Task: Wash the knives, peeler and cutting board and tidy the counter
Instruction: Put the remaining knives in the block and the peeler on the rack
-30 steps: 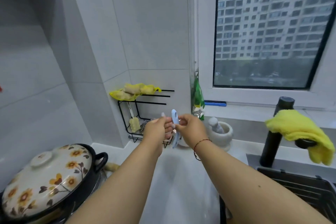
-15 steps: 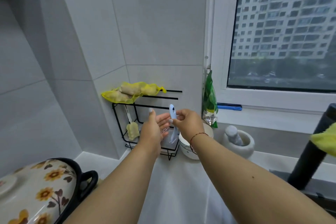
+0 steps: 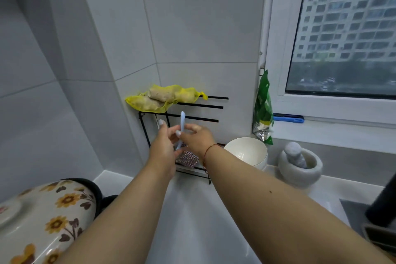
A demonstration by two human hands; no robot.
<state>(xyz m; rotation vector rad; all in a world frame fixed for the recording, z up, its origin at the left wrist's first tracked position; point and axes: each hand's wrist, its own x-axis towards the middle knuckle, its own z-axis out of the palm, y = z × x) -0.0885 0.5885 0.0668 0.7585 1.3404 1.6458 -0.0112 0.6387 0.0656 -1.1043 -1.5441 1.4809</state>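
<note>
Reaching: both hands have moved further out over the tabletop (image 3: 192,210) than a second ago and now sit right in front of the black wire rack (image 3: 150,135) in the corner.
Peeler: the pale blue peeler (image 3: 182,123) stands upright between the two hands, its top just below the rack's middle bar; a second ago it was held lower and nearer the body.
Right hand: the right hand (image 3: 198,138) pinches the peeler around its middle with curled fingers.
Left hand: the left hand (image 3: 164,146) is beside it with fingers loosely spread; one fingertip seems to touch the peeler's lower part, but I cannot tell whether it grips.
View: the sunflower pot (image 3: 47,221) has slid toward the lower left edge and the faucet (image 3: 383,206) is nearly out of sight, so the person has leaned toward the corner.
Nearby: a white bowl (image 3: 246,152), a stone mortar (image 3: 300,167) and a mesh scrubber (image 3: 187,158) on the rack's lower shelf.
Meaning: the peeler looks washed and about to be hung or stowed on the rack; that is my reading, not something shown.
Still to do: no knives or cutting board are in view, so I cannot say how they stand.
</note>
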